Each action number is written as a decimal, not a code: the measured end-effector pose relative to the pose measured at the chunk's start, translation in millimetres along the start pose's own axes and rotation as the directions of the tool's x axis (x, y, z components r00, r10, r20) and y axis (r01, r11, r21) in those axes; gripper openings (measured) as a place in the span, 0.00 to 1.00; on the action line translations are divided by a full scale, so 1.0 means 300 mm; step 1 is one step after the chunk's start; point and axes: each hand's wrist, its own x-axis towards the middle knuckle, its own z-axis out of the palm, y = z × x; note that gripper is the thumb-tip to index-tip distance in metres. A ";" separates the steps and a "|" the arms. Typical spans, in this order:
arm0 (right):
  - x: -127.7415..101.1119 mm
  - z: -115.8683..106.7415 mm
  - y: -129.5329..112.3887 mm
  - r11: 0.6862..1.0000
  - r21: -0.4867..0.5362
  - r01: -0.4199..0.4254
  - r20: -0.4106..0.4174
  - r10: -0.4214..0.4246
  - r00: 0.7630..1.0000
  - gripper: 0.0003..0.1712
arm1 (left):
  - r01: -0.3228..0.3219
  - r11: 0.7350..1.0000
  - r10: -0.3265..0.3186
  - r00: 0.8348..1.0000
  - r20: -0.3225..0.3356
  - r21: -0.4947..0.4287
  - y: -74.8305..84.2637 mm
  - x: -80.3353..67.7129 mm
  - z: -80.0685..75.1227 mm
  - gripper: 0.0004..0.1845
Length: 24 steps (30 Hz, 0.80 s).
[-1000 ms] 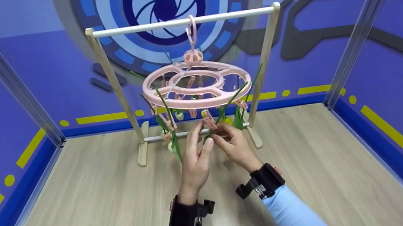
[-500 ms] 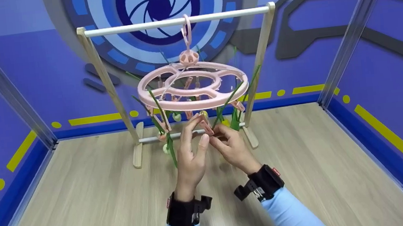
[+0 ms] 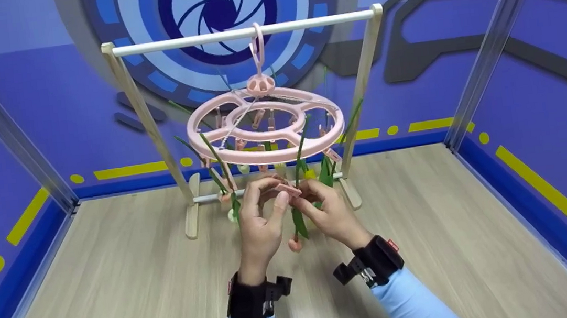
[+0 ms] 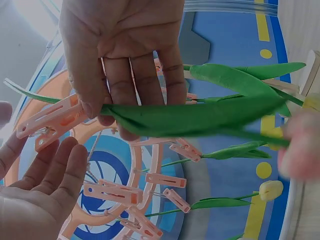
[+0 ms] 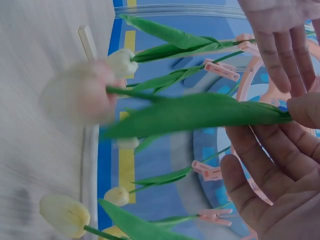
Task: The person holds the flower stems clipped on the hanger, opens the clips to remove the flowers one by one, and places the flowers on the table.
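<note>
In the head view my left hand (image 3: 258, 219) and right hand (image 3: 333, 209) meet under the front rim of a pink oval clip hanger (image 3: 267, 156). The left thumb and fingers pinch a pink clothespin (image 4: 55, 122), tilted in the left wrist view. My right thumb and fingers pinch an artificial tulip by its stem, just above its long green leaf (image 5: 185, 115). Its pink flower head (image 3: 295, 244) points down below the hands. The stem's upper end passes the clothespin and rises in front of the hanger rim. Fingers partly hide the clothespin's tip.
The hanger hooks over the white bar (image 3: 187, 41) of a wooden rack standing on the table (image 3: 133, 280). Several other tulips hang upside down from its clothespins, among them a white one (image 5: 122, 62) and a yellow one (image 5: 65, 215). Printed panels (image 3: 515, 103) enclose the table.
The clothespin has swung from steep to nearly level in my left hand. The hanger's front rim has dropped slightly. The pink tulip head now shows below the hands, and its stem stands at the front rim.
</note>
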 end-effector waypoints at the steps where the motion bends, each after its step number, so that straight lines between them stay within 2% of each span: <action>1: -0.002 -0.002 0.001 1.000 0.002 0.001 0.005 -0.001 1.000 0.09 | -0.004 1.000 0.004 1.000 -0.005 0.000 -0.001 -0.001 0.000 0.10; 6: -0.014 -0.009 0.005 1.000 0.000 0.007 0.023 -0.007 1.000 0.10 | -0.023 1.000 0.023 0.999 -0.037 -0.011 -0.008 0.001 0.004 0.08; 9: -0.019 -0.011 0.009 1.000 -0.003 0.009 0.031 -0.009 0.999 0.09 | -0.017 1.000 0.015 0.998 -0.060 -0.026 -0.009 0.004 0.007 0.10; 15: -0.025 -0.013 0.016 0.999 0.025 0.031 0.032 -0.032 0.999 0.07 | 0.073 0.997 -0.075 0.993 -0.088 -0.025 0.003 0.003 0.008 0.19; 19: -0.034 -0.017 0.026 0.999 0.032 0.029 0.033 -0.030 0.999 0.07 | 0.120 0.992 -0.123 0.988 -0.089 -0.040 0.006 0.001 0.004 0.19; 24: -0.041 -0.021 0.024 0.999 0.036 0.022 0.020 -0.023 1.000 0.07 | 0.130 0.989 -0.136 0.987 -0.089 -0.070 0.004 0.002 0.001 0.16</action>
